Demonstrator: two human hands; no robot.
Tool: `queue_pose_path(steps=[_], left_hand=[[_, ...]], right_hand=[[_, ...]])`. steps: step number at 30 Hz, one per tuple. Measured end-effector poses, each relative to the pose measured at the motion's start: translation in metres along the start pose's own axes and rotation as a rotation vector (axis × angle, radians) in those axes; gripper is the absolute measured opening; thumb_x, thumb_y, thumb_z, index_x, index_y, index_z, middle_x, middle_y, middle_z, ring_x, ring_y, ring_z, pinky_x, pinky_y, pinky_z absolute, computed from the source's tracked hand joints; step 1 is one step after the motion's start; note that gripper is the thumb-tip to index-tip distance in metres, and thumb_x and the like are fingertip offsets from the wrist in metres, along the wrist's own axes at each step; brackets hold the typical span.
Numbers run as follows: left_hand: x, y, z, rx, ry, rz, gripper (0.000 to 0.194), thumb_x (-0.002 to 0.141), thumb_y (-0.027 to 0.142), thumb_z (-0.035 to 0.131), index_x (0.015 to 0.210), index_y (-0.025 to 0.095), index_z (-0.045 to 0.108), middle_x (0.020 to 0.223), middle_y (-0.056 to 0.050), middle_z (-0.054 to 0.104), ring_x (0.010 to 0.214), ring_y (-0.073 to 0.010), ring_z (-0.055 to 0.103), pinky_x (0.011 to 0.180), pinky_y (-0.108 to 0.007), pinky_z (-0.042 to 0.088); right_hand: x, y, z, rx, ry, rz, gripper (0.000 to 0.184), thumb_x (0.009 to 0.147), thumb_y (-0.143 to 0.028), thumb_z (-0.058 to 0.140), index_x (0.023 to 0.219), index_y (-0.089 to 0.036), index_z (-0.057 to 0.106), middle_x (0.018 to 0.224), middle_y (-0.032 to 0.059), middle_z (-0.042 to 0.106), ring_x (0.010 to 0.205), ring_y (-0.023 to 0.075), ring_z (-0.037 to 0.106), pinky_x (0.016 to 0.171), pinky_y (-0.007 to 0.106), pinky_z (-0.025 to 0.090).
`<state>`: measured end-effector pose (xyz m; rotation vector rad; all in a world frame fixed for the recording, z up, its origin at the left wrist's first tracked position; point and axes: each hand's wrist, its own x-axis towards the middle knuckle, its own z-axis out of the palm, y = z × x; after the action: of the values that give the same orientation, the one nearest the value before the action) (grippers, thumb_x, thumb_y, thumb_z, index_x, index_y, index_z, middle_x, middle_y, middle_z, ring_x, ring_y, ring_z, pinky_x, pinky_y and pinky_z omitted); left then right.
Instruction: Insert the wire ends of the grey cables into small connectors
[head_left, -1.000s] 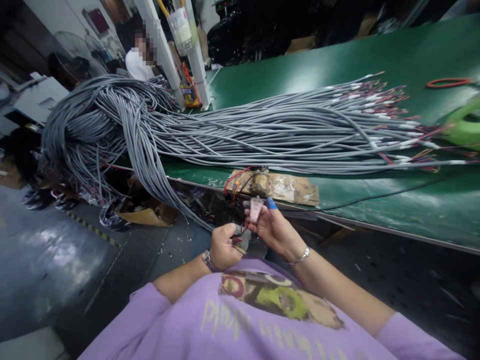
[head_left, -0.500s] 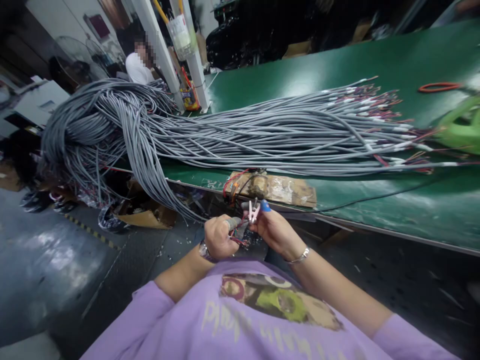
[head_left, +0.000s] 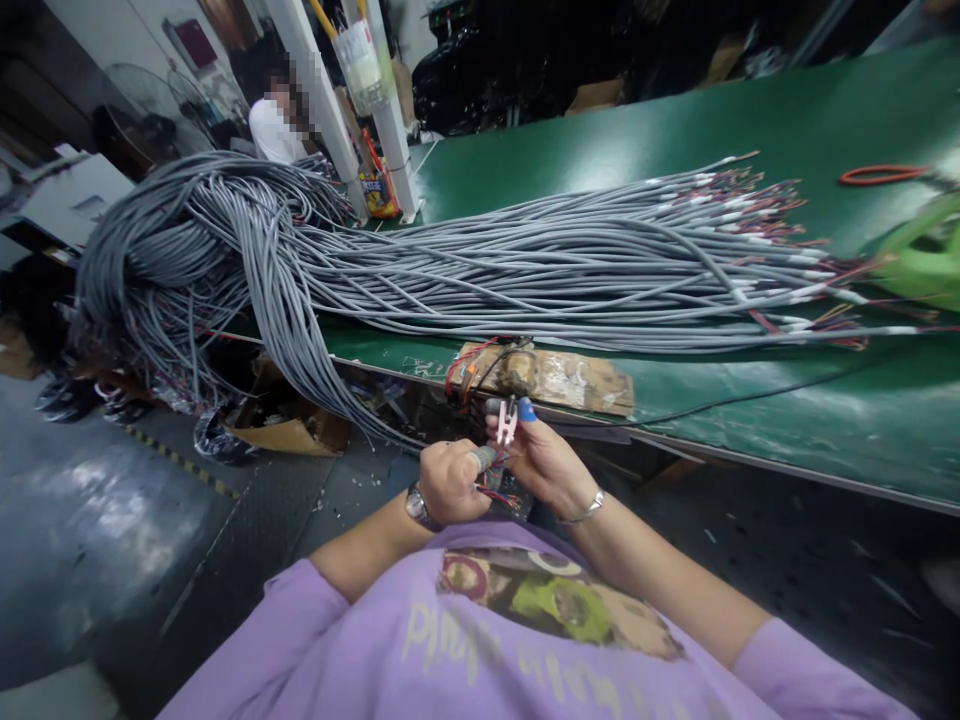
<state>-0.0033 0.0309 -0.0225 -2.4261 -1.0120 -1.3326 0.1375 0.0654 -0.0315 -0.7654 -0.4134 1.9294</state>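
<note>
My left hand (head_left: 456, 482), with a watch at its wrist, is closed around the end of a grey cable (head_left: 386, 432). A grey covering wraps its thumb. Thin coloured wires (head_left: 498, 497) stick out beyond that fist. My right hand (head_left: 551, 462) is at the bench edge, its blue-covered thumb and a finger on either side of a small pink clip (head_left: 507, 422). Its fingers look pinched on the clip. The wires between the two hands are partly hidden. Just beyond is a taped cardboard piece (head_left: 577, 385) with leads.
Many grey cables (head_left: 480, 270) lie along the green bench (head_left: 750, 400), drooping over its left end. A white post (head_left: 394, 150), an orange loop (head_left: 881, 175) and a green object (head_left: 926, 250) are on the bench. A cardboard box (head_left: 292, 430) sits on the floor. A person (head_left: 277, 125) is behind.
My left hand has shifted right with the cable, closer to my right hand. My right hand has moved slightly left, and the clip sits a little more upright.
</note>
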Motion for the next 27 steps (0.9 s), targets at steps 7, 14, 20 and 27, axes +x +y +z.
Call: queue_pose_path(steps=[7, 14, 20, 27], left_hand=[[0.001, 0.003, 0.001, 0.003, 0.019, -0.013, 0.013, 0.080, 0.028, 0.054, 0.083, 0.017, 0.060, 0.056, -0.001, 0.060, 0.047, -0.0129, 0.054, 0.047, -0.027, 0.037], [-0.003, 0.009, -0.009, -0.171, 0.013, -0.283, 0.018, 0.075, 0.037, 0.066, 0.075, 0.019, 0.064, 0.056, -0.001, 0.060, 0.048, -0.0114, 0.054, 0.047, -0.024, 0.040], [-0.008, 0.013, -0.010, -0.678, 0.017, -1.227, 0.033, 0.065, 0.044, 0.075, 0.069, 0.019, 0.054, 0.048, 0.008, 0.050, 0.035, -0.0056, 0.041, 0.034, -0.018, 0.033], [-0.002, 0.014, -0.009, -0.871, 0.155, -1.521, 0.048, 0.050, 0.045, 0.083, 0.066, 0.019, 0.046, 0.041, 0.011, 0.046, 0.029, -0.0038, 0.035, 0.028, -0.016, 0.025]], right_hand=[[-0.003, 0.001, 0.000, -0.034, -0.009, 0.005, 0.028, 0.072, -0.050, 0.072, 0.072, -0.022, 0.068, 0.065, 0.0007, 0.069, 0.059, 0.0155, 0.060, 0.056, 0.028, 0.047], [-0.006, 0.002, -0.007, 0.049, -0.023, 0.107, 0.036, 0.078, -0.059, 0.062, 0.078, -0.023, 0.068, 0.074, 0.0009, 0.070, 0.059, 0.0127, 0.059, 0.055, 0.024, 0.047], [-0.007, 0.009, -0.028, 0.061, -0.044, 0.143, 0.035, 0.074, -0.058, 0.067, 0.081, -0.024, 0.067, 0.075, -0.0004, 0.070, 0.061, 0.0121, 0.060, 0.056, 0.023, 0.049], [-0.014, 0.013, -0.037, 0.045, -0.059, 0.162, 0.030, 0.075, -0.054, 0.068, 0.077, -0.024, 0.068, 0.072, -0.0001, 0.068, 0.059, 0.0118, 0.058, 0.053, 0.022, 0.049]])
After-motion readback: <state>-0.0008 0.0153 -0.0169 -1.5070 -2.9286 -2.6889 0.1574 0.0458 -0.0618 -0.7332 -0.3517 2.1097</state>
